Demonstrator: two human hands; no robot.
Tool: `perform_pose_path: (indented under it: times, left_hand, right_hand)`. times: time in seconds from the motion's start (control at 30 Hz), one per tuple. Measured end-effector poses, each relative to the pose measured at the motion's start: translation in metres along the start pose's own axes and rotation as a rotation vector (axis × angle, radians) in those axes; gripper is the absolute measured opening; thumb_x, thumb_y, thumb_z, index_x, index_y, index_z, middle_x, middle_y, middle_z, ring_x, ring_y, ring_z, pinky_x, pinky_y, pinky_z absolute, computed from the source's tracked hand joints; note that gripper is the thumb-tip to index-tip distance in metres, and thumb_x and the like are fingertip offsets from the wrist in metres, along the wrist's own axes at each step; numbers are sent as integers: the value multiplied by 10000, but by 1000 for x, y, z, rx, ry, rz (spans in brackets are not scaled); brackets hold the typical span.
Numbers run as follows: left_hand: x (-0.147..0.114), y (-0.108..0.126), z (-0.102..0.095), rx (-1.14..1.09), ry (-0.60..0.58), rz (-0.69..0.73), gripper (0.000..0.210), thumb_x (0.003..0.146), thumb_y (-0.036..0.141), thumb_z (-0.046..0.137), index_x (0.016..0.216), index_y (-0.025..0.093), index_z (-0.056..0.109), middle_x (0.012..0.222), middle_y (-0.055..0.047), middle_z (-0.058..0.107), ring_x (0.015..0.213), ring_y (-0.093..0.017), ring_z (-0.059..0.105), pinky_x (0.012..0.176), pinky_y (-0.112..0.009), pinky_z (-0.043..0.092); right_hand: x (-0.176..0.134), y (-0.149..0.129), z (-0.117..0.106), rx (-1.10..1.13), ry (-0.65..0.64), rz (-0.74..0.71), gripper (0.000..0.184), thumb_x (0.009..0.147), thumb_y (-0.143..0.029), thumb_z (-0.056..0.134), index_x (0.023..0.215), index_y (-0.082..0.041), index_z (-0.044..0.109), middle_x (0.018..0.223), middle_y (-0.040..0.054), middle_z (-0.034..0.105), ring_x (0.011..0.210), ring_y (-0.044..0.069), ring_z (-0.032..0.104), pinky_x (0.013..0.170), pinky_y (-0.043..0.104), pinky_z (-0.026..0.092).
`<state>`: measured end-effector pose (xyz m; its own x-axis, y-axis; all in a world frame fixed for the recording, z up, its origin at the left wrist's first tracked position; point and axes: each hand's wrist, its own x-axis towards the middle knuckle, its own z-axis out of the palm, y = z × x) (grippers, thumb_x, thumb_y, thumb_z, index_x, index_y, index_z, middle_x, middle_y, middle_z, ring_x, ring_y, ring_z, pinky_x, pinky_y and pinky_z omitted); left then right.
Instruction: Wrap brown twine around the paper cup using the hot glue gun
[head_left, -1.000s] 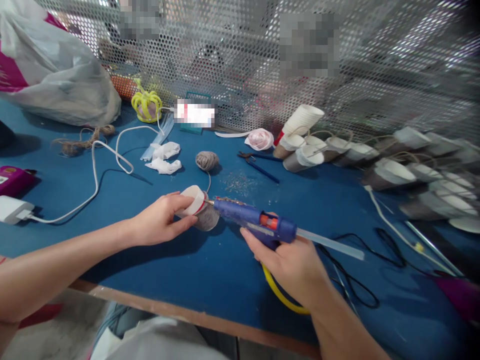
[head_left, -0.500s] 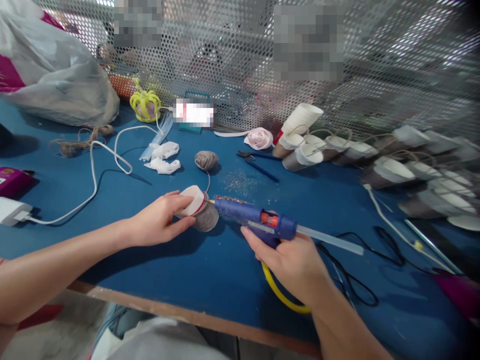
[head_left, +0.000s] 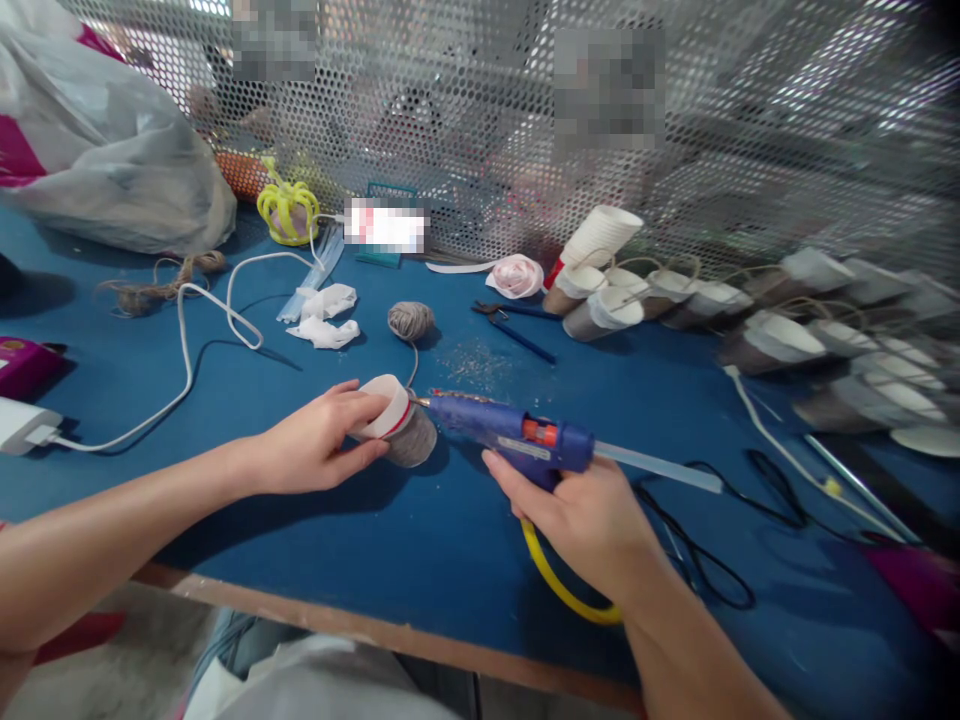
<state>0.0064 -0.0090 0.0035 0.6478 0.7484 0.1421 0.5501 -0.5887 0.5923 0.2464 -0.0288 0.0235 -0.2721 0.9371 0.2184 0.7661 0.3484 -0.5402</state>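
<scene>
My left hand (head_left: 330,435) is closed on a small paper cup (head_left: 412,440), tilted with its white rim toward me. Grey yarn wraps the cup's lower part, and a red line runs round it under the white band. My right hand (head_left: 577,510) grips a blue hot glue gun (head_left: 510,430). Its metal nozzle points left and meets, or nearly meets, the cup near the red line. From the gun's back sticks a clear glue stick (head_left: 660,466). A grey yarn ball (head_left: 411,321) lies behind the cup, its strand leading down to it.
Blue-handled pliers (head_left: 517,332) and a rolled pink ribbon (head_left: 514,275) lie farther back. Several yarn-wrapped cups (head_left: 780,340) stand on the right. White cable (head_left: 187,370), spare glue sticks (head_left: 315,270) and a plastic bag (head_left: 127,150) occupy the left. Perforated metal mesh (head_left: 465,120) closes the back.
The cup has turned slightly in my left hand, showing more of its yarn side. The glue gun stays at nearly the same place; the whole view has shifted a little.
</scene>
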Motion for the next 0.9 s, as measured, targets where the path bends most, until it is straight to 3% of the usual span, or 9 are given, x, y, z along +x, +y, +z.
perform_pose_path:
  times: [0.2, 0.33, 0.5, 0.7, 0.77, 0.9]
  left_hand:
    - [-1, 0, -1, 0, 11, -8, 130, 828, 208, 420, 931, 166, 487, 837, -11, 582, 806, -145, 559, 1003, -412, 320]
    - [0, -1, -1, -5, -3, -15, 145, 836, 197, 411, 961, 162, 476, 888, -21, 584, 830, -143, 548, 1019, -409, 295]
    - [0, 0, -1, -9, -5, -32, 146, 829, 185, 419, 958, 152, 477, 814, -2, 562, 759, -128, 524, 1013, -403, 295]
    - [1, 2, -1, -20, 13, -57, 165, 830, 189, 419, 983, 166, 476, 847, -4, 569, 803, -140, 531, 1006, -407, 295]
    - [1, 2, -1, -16, 11, -53, 171, 829, 187, 419, 989, 166, 475, 845, -3, 570, 791, -138, 533, 1006, -408, 294]
    - [1, 1, -1, 1, 16, -48, 175, 831, 204, 422, 991, 159, 476, 818, -5, 575, 748, -135, 537, 1000, -404, 305]
  right_hand:
    - [-3, -2, -3, 23, -40, -2, 103, 759, -297, 549, 727, -226, 615, 601, -12, 659, 514, 155, 611, 554, 248, 520]
    - [-4, -1, -5, -52, -21, -65, 183, 785, -300, 501, 706, -214, 642, 536, 15, 631, 457, 166, 579, 500, 280, 506]
    - [-7, 4, -6, -204, -46, -242, 227, 781, -302, 489, 763, -222, 700, 462, 34, 579, 515, 194, 591, 521, 298, 489]
    - [-11, 6, -2, -418, -8, -576, 371, 798, -121, 363, 865, -236, 709, 537, 45, 634, 609, 222, 633, 619, 359, 500]
    - [-11, 7, -1, -392, -10, -542, 343, 797, -135, 382, 856, -237, 704, 560, 45, 647, 607, 225, 636, 608, 354, 503]
    - [-9, 5, -1, -146, -43, -210, 161, 780, -269, 516, 736, -232, 666, 508, 17, 621, 517, 196, 613, 529, 291, 507]
